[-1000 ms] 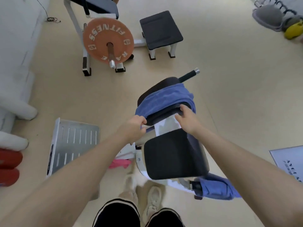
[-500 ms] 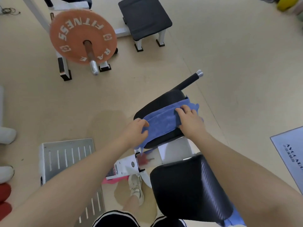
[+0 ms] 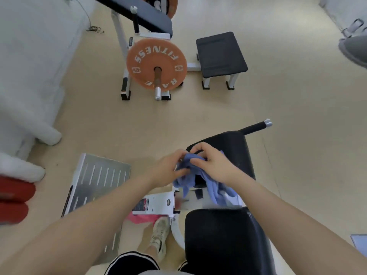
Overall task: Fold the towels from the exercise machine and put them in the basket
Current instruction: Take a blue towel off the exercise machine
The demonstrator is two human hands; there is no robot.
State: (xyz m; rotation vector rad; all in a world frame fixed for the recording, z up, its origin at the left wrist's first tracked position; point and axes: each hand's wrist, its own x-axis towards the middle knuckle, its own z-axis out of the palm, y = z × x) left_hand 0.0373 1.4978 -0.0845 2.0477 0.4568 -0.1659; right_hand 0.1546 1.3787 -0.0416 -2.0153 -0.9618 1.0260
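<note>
Here, both hands (image 3: 198, 165) bunch the blue towel (image 3: 213, 187) (soft, crumpled).

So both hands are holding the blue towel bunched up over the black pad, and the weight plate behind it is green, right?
Not quite: the weight plate is orange, not green, as the head view shows. The rest holds: the left hand and right hand both grip the bunched blue towel over the black pad.

blue towel (image 3: 215, 186) is soft, matt terry-looking cloth, all rumpled. The black pad (image 3: 234, 153) right behind it looks like matt vinyl, faintly scuffed. Left of the towel there's a slotted footplate (image 3: 101, 175), brushed bare metal. Farther behind, the orange weight plate (image 3: 156, 66) looks like matt rubber on a shiny steel bar.
</note>
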